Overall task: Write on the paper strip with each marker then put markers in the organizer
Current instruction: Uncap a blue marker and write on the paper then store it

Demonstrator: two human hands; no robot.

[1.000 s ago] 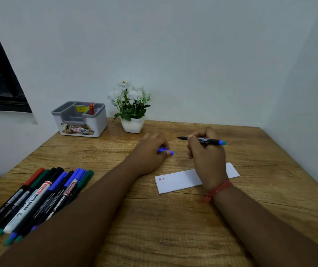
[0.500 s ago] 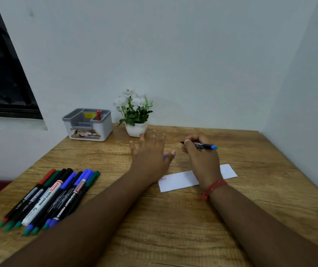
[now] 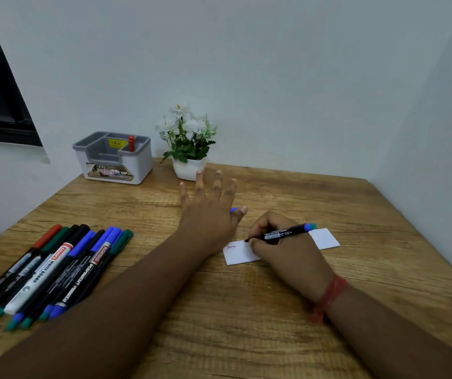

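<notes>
A white paper strip [image 3: 325, 238] lies on the wooden table [image 3: 246, 324], with small red writing at its left end. My right hand [image 3: 287, 259] grips an uncapped black marker [image 3: 285, 233] with a blue rear end, its tip touching the strip. My left hand [image 3: 208, 214] hovers just left of the strip with its fingers spread straight. A blue cap [image 3: 234, 210] peeks out beside its thumb; I cannot tell whether the hand holds it. The grey-and-white organizer [image 3: 115, 162] stands at the back left with one red marker [image 3: 131, 143] upright in it.
Several capped markers [image 3: 55, 269] in red, green, black and blue lie side by side at the front left. A white pot of white flowers [image 3: 187, 149] stands right of the organizer. Walls close the back and right sides; a dark window is at the left.
My right hand lowered the marker from the air onto the strip. My left hand went from a curled pinch on the blue cap to spread fingers and shifted forward.
</notes>
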